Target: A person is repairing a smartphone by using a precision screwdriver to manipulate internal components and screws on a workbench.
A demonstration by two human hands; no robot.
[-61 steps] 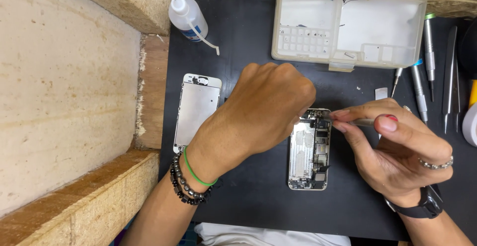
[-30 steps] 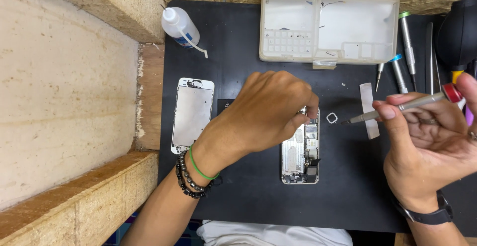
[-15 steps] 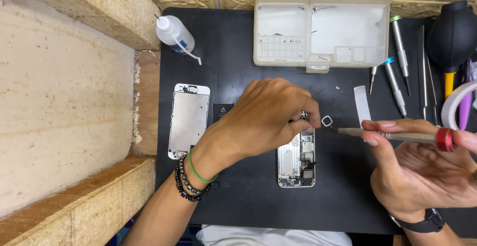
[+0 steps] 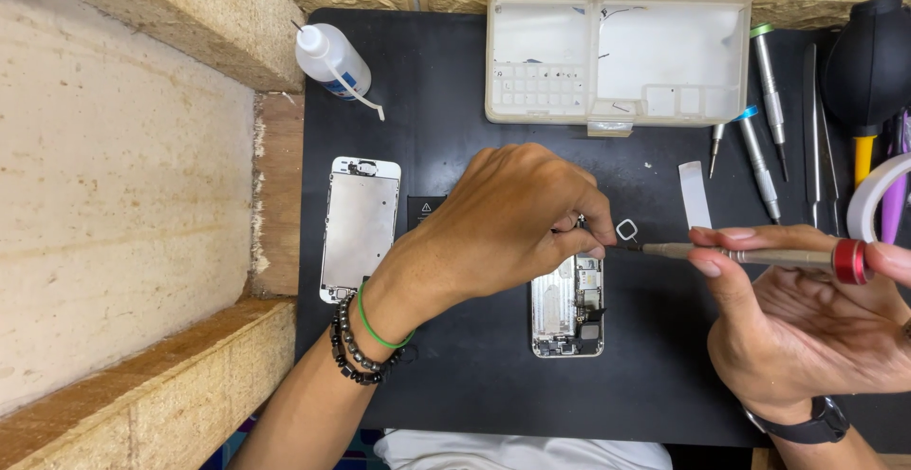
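An opened phone body lies on the black mat, its insides showing. My left hand rests over its top end, with thumb and forefinger pinched on something too small to make out. My right hand holds a slim screwdriver with a red cap level, its tip pointing left and meeting my left fingertips. A small square metal ring lies just above the tip. The detached screen panel lies face down to the left.
A white parts box stands open at the back. A squeeze bottle lies at the back left. Further screwdrivers, a white strip, a black air blower and a tape roll lie at the right. Stone ledges border the left.
My right hand brought the screwdriver from the upper right leftward, its tip now at my left fingertips. My left hand stayed on the phone's top. The view shifted slightly.
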